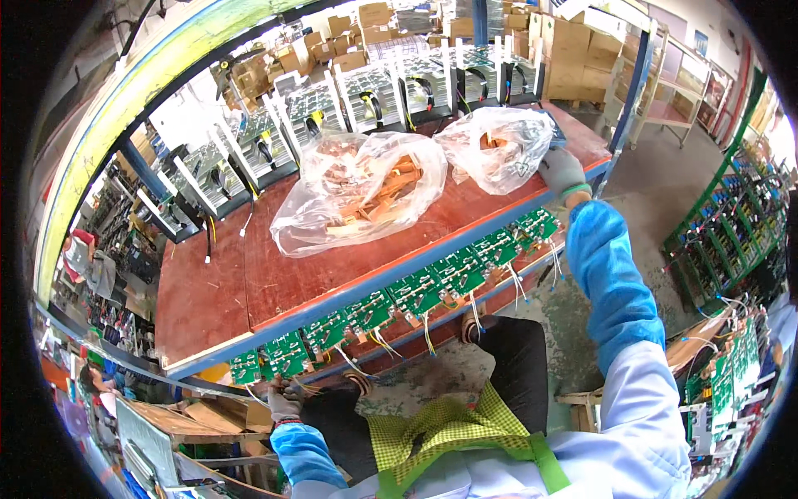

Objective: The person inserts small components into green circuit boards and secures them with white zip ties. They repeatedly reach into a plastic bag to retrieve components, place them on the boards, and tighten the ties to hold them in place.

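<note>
My left hand (287, 402), in a grey glove with darker fingertips, is low on the left beside the near edge of a green circuit board (287, 356). Its fingers look slightly apart, and no held thing shows. At the right end of the red-brown table (208, 287), my right hand (564, 171) is in a grey glove too. Its fingers are curled at the edge of a clear plastic bag (507, 170), next to a dark flat thing (559, 133); what they grip is hidden. Another clear bag (303, 224) with orange-brown pieces (391, 187) lies left of it.
A row of green boards (416, 295) with loose white wires lies under the table's blue front edge (399, 268). White-posted racks (366, 100) with cables line the far side. A green rack of boards (731, 216) stands right. Cardboard boxes (573, 58) are stacked behind.
</note>
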`<state>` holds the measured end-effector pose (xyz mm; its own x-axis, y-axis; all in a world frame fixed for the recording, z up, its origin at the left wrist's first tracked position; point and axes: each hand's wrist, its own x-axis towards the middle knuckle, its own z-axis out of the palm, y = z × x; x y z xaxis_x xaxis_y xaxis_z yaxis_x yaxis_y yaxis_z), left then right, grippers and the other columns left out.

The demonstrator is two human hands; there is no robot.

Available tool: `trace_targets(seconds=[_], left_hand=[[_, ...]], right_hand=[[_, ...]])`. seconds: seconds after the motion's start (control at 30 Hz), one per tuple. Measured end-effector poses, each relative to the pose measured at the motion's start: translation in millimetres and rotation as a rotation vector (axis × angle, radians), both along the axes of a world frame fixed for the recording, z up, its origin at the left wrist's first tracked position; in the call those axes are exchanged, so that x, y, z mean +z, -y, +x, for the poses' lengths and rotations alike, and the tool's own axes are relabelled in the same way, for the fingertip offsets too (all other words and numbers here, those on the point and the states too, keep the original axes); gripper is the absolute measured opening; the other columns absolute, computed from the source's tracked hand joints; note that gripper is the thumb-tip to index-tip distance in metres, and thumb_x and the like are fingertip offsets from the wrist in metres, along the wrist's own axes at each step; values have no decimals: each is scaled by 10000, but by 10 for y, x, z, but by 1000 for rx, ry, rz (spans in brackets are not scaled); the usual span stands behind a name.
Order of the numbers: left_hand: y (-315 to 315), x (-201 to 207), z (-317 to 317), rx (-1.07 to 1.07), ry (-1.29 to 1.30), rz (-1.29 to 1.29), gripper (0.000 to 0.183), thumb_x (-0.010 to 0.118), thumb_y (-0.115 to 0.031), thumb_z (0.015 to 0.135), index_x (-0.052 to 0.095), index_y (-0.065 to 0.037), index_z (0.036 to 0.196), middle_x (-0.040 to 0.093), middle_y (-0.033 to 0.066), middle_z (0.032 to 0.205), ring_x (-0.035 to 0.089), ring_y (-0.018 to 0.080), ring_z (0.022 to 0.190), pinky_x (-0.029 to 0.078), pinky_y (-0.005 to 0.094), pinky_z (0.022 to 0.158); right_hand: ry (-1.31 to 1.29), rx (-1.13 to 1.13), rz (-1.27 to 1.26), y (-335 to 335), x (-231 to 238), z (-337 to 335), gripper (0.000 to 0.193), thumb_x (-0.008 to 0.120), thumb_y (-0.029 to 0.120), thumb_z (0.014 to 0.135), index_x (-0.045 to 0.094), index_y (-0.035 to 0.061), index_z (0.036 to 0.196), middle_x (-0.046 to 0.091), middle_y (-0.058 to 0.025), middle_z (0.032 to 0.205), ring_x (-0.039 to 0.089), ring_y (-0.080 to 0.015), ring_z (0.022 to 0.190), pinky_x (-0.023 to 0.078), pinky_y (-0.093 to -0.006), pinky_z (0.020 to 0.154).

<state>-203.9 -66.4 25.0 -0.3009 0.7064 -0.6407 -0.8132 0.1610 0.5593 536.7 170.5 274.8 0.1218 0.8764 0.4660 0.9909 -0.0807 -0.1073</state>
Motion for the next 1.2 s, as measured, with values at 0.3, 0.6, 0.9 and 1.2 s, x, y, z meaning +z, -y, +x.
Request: trace_targets(seconds=[0.3,0.6,0.9,1.2], left_hand=[[-70,110,269,12,-108,-26,236,630,-324,853,529,-184,692,496,-75,574,402,48,392,271,186,301],[-135,389,684,107,-161,13,141,606,-275,855,572,-138,851,539,-24,693,456,97,488,356,231,410],[192,-89,-82,107,-101,84,113,598,-244,890,601,-133,907,564,-11,664,516,97,489,389,208,371],[75,-105,189,162,-115,110,209,553,-307,927,612,-107,946,546,-9,701,493,69,499,361,144,377]], right_hand=[[-75,131,183,160,158,-79,204,562,242,861,635,88,973,637,-189,998,608,-392,905,480,-499,796],[-121,235,396,-273,561,552,214,601,145,812,631,66,1008,665,-149,924,653,-299,842,497,-378,789],[2,373,-74,-1744,-327,1802,303,592,226,813,623,83,1078,655,-155,981,624,-279,901,480,-366,832],[-152,362,-10,-1479,133,1682,470,610,130,793,495,89,1247,615,-139,1130,622,-266,957,481,-316,868]])
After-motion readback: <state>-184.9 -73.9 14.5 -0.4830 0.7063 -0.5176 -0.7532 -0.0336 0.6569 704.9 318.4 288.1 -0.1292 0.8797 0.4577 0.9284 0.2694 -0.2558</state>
